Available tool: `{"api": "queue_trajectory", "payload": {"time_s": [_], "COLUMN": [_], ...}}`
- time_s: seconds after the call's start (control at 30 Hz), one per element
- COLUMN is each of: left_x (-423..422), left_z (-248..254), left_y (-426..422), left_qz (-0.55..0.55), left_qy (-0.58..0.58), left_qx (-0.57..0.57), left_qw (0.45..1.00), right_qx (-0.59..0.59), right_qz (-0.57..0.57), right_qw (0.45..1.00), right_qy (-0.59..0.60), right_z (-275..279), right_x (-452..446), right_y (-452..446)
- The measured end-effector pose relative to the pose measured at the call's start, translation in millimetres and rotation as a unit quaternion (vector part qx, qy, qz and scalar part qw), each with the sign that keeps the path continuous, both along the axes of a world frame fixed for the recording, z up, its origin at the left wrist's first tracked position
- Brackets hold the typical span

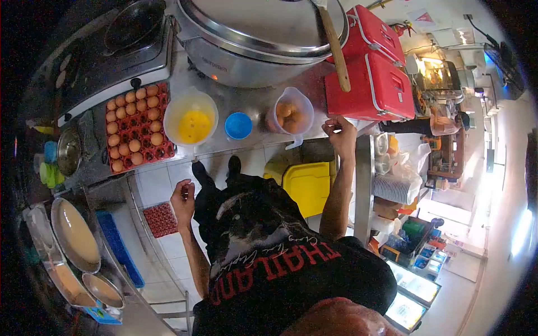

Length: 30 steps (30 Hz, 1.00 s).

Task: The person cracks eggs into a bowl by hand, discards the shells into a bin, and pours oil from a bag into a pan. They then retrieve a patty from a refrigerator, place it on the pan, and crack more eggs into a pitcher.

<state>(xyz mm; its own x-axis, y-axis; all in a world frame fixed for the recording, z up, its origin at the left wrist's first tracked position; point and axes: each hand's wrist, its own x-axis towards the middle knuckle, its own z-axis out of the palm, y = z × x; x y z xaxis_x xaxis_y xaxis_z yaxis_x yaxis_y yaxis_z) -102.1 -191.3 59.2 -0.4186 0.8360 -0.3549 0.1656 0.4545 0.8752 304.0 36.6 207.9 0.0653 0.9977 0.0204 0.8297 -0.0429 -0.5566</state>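
My left hand (pixel 182 200) hangs over the floor in front of the counter, fingers loosely curled and nothing visible in them. Beside the red cooler, at the counter's edge, my right hand (pixel 341 135) is raised with bent fingers slightly apart, and no object shows in it. Nearest to it on the counter (pixel 255 147) is a translucent jug (pixel 292 114) with brown eggs or shells inside. A blue cup (pixel 238 126) stands between this jug and a clear container (pixel 191 118) of yellow egg contents. Further left, a red tray (pixel 138 127) holds brown eggs, with some hollows unfilled.
A large lidded metal pot (pixel 258 42) and red coolers (pixel 367 87) stand behind. A wooden handle (pixel 335 50) crosses the pot. A stove (pixel 120 61) is at the upper left, bowls of batter (pixel 78 232) lower left, a yellow bin (pixel 307 187) below, and another person (pixel 443 124) at right.
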Motion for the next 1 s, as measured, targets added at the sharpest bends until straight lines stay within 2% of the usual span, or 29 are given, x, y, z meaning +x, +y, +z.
{"api": "queue_trajectory", "payload": {"time_s": [0.2,0.4,0.5,0.6,0.7,0.73,0.83,0.87,0.97,1.0], "left_x": [5,2,7,11,13,15,22,23,28,29], "left_z": [-3,-10,-4,12,-5,-10,-8,1,0,0], "left_y": [-10,-25,-26,-25,-30,-33,-32,-29,-29,-28], "left_qz": [0.027,0.036,0.071,0.061,0.060,0.057,0.066,0.061,0.050,0.057], "left_qy": [-0.038,0.018,-0.005,0.023,-0.001,0.039,0.033,0.028,0.062,0.025], "left_qx": [0.015,0.014,0.009,-0.025,0.008,0.019,0.024,-0.006,0.021,0.004], "left_qw": [0.999,0.999,0.997,0.998,0.998,0.997,0.997,0.998,0.997,0.998], "right_qx": [-0.006,0.019,0.013,0.012,0.018,0.020,0.010,0.012,0.015,0.016], "right_qz": [0.018,0.051,0.059,0.073,0.089,0.094,0.105,0.102,0.096,0.095], "right_qw": [1.000,0.999,0.998,0.997,0.996,0.995,0.994,0.995,0.995,0.995], "right_qy": [0.007,0.000,0.009,0.008,0.007,0.008,-0.002,0.009,0.026,0.019], "right_z": [-10,-21,-24,-26,-30,-31,-32,-34,-47,-52], "right_x": [-1,-1,-5,-7,-6,-5,-5,-5,-4,-4], "right_y": [3,11,15,18,21,22,23,24,28,30]}}
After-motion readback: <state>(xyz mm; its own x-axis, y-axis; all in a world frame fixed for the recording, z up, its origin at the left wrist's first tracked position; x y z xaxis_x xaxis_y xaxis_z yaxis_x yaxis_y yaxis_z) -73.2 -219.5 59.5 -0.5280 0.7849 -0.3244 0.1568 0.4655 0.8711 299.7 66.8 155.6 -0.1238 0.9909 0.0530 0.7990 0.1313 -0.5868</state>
